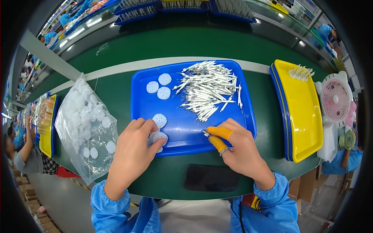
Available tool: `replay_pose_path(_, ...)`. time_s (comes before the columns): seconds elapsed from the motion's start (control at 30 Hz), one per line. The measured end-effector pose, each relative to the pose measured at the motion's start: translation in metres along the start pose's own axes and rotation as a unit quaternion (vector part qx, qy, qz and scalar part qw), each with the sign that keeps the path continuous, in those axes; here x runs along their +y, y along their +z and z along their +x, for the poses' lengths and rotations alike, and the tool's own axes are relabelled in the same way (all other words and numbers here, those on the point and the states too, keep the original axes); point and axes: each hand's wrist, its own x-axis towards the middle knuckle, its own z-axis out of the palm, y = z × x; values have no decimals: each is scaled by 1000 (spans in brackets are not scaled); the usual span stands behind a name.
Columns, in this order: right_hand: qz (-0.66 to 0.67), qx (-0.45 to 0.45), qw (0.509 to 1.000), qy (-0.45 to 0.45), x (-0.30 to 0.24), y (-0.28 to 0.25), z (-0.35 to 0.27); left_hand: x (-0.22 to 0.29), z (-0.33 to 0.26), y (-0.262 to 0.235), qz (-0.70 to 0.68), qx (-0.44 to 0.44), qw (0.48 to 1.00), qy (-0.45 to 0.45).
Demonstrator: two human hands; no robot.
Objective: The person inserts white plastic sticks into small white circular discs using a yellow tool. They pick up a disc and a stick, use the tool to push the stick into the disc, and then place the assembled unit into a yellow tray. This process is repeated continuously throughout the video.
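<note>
My left hand (134, 153) rests on white round pads (158, 136) at the near edge of the blue tray (182, 124). My right hand (237, 149) wears orange finger cots (219, 133). White sticks (208, 89) fill the tray's far right corner. The counter (116, 50) is green; the yellow tray (303, 112) sits at its right edge.

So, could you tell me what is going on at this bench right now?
A person works over a blue tray on a green table. The left hand rests on white discs at the tray's near edge. The right hand, wearing orange finger cots, pinches a small white stick. More sticks lie piled in the tray.
</note>
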Motion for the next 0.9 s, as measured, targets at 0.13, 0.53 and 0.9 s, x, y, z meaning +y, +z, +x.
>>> replay_pose_path(0.13,18,4,999,-26,-5,2,0,0,4,0,26,37,993,112)
replay_pose_path(0.53,28,34,998,-37,-22,6,3,26,11,46,-534,-53,843,-30)
replay_pose_path(0.9,-24,-34,999,-8,-10,5,0,27,11,48,-340,32,939,34)
